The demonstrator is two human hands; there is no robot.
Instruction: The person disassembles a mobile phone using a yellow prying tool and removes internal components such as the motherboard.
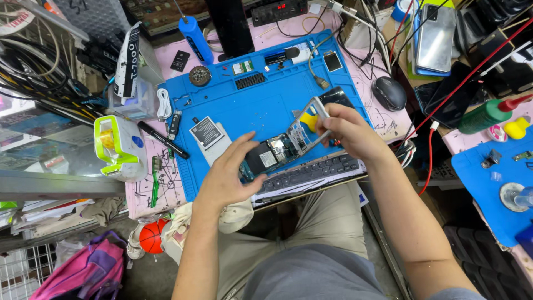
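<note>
While the opened phone [272, 155] lies across the near edge of the blue repair mat [266, 100], its long axis runs from lower left to upper right, from the left hand [230, 178] toward the right hand [350, 130]. The left hand cups the lower-left end of the phone, thumb and fingers curved around it and partly spread; the exposed circuit board and dark battery area face up between the two hands. The right hand is closed in a pinch on a thin silver frame piece [311, 119], which stands tilted up from the phone's upper-right end; whether that piece is still joined to the phone body at its lower edge cannot be told. The right hand is therefore the nearer hand to the raised part, and the left is the nearer to the phone body.

Just behind the frame piece sits a small yellow object [308, 119], partly hidden. A dark keyboard [311, 172] lies directly below the phone, touching or nearly under it, at the table edge. A flat grey battery pack [208, 136] rests on the mat to the left, near the left fingertips. A black computer mouse [388, 91] lies to the right, beyond the mat, apart from the right hand. A black marker [164, 140] and a green-and-white tape dispenser [116, 145] stand well off to the left.
</note>
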